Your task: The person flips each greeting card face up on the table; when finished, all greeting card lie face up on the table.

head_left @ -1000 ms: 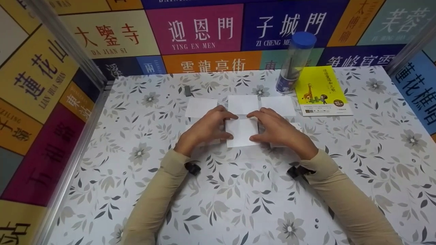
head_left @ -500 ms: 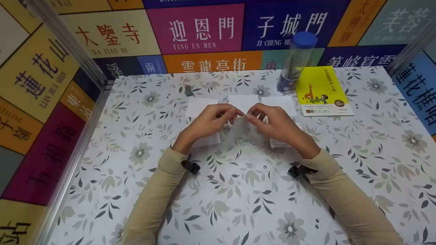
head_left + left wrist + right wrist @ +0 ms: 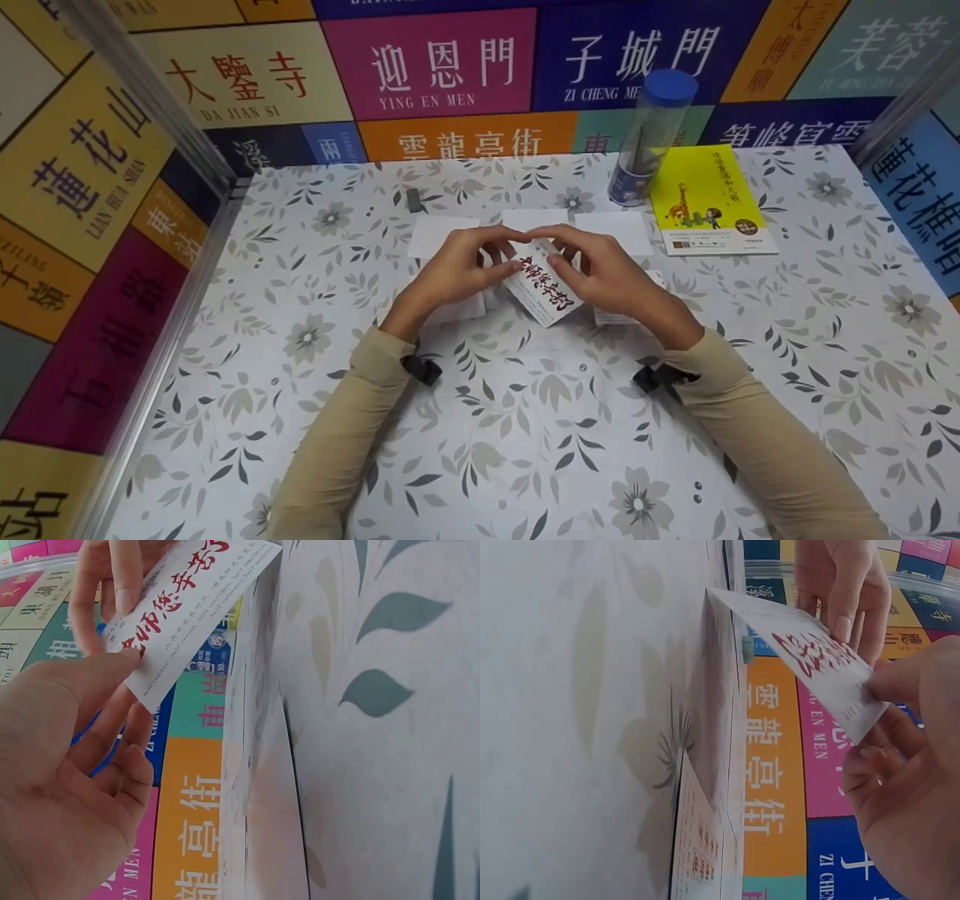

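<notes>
A small white card (image 3: 549, 292) with red handwritten-style characters is raised and tilted above the table, its printed face showing in every view. My left hand (image 3: 459, 268) pinches one edge, thumb on the printed face and fingers behind. On the other edge, my right hand (image 3: 611, 270) pinches in the same way, and the two index fingertips meet near the card's top. Small lines of print on the card (image 3: 195, 604) are visible in the left wrist view. Beneath and around the hands lie more cards, some partly hidden by them.
White cards lie behind the hands at left (image 3: 441, 234), middle (image 3: 536, 218) and right (image 3: 621, 231). A clear tube with a blue lid (image 3: 651, 135) stands at the back right, beside a yellow booklet (image 3: 709, 195). A small grey block (image 3: 415, 199) sits back left.
The middle front card, lying blank side up between my hands, has been lifted off the table and turned so its red-printed face shows. My fingers have closed onto it.
</notes>
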`<action>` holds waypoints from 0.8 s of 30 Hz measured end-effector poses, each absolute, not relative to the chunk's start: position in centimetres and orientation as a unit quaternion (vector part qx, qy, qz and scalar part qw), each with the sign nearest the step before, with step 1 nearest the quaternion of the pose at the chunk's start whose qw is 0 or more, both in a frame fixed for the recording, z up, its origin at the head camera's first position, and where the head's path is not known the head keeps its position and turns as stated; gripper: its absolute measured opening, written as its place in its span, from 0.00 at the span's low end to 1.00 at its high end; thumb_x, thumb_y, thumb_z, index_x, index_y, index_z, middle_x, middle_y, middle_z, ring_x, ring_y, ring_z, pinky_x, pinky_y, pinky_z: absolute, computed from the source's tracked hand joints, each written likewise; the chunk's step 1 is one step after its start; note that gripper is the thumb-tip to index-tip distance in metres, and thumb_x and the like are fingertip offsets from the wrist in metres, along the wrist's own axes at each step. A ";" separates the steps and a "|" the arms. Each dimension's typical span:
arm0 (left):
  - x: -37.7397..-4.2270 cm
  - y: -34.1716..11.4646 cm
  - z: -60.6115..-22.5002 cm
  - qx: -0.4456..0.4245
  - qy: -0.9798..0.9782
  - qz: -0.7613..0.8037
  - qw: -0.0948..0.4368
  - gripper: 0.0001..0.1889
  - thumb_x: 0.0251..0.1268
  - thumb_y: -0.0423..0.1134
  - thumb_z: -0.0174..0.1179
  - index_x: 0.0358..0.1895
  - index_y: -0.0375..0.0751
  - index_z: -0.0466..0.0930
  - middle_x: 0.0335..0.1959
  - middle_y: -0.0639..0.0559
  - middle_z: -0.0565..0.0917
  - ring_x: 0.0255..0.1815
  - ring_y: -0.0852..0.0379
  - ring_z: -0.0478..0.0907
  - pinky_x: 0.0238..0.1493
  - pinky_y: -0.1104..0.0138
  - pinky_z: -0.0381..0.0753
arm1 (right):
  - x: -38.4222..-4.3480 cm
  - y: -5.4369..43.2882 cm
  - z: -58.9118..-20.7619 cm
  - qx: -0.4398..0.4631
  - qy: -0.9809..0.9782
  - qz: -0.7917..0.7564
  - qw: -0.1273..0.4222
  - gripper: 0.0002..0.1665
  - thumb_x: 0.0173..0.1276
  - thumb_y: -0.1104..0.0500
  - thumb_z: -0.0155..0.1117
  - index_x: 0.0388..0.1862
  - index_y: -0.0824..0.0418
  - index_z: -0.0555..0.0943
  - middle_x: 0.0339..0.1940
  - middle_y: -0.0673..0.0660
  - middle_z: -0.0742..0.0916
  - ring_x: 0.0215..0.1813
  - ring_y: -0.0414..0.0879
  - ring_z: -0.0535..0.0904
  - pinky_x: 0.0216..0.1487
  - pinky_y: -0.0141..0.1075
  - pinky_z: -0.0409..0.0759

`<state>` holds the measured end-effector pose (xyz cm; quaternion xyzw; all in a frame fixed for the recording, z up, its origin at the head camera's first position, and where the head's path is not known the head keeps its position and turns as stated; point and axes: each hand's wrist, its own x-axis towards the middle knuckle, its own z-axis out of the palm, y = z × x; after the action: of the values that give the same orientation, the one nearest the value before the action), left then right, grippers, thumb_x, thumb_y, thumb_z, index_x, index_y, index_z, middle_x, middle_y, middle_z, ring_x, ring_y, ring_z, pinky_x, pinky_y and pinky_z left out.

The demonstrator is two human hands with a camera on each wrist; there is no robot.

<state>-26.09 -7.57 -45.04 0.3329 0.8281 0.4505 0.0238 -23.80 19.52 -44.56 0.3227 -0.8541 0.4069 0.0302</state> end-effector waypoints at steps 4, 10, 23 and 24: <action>-26.1 -7.7 -45.0 0.318 0.834 0.448 0.057 0.21 0.76 0.36 0.67 0.68 0.43 0.80 0.45 0.48 0.86 0.37 0.52 0.87 0.46 0.63 0.87 | -24.1 19.7 -44.7 0.287 -0.872 0.397 0.025 0.35 0.80 0.55 0.68 0.82 0.41 0.72 0.51 0.53 0.91 0.46 0.48 0.85 0.42 0.41 0.81; -26.0 -8.4 -45.3 0.318 0.831 0.449 0.088 0.33 0.75 0.32 0.66 0.80 0.55 0.70 0.45 0.45 0.84 0.33 0.51 0.88 0.40 0.63 0.88 | -24.4 20.3 -45.1 0.251 -0.907 0.338 -0.018 0.31 0.76 0.53 0.74 0.76 0.53 0.79 0.73 0.58 0.84 0.74 0.58 0.78 0.76 0.59 0.75; -26.3 -8.4 -45.9 0.291 0.876 0.365 0.119 0.25 0.62 0.32 0.79 0.63 0.39 0.85 0.48 0.43 0.86 0.44 0.47 0.84 0.45 0.63 0.82 | -24.7 20.8 -45.9 0.228 -0.936 0.260 -0.074 0.32 0.65 0.48 0.83 0.65 0.58 0.86 0.56 0.59 0.86 0.57 0.56 0.80 0.58 0.50 0.77; -26.3 -8.3 -45.9 0.287 0.881 0.357 0.118 0.25 0.61 0.32 0.80 0.62 0.38 0.85 0.48 0.43 0.86 0.45 0.47 0.83 0.46 0.63 0.81 | -24.7 20.8 -45.9 0.226 -0.936 0.256 -0.077 0.33 0.65 0.48 0.83 0.65 0.58 0.86 0.56 0.60 0.86 0.57 0.56 0.80 0.58 0.51 0.78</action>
<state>-26.32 -8.32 -45.93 0.2873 0.8810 0.3570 0.1180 -24.74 20.82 -45.90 0.2263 -0.9365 0.2565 -0.0774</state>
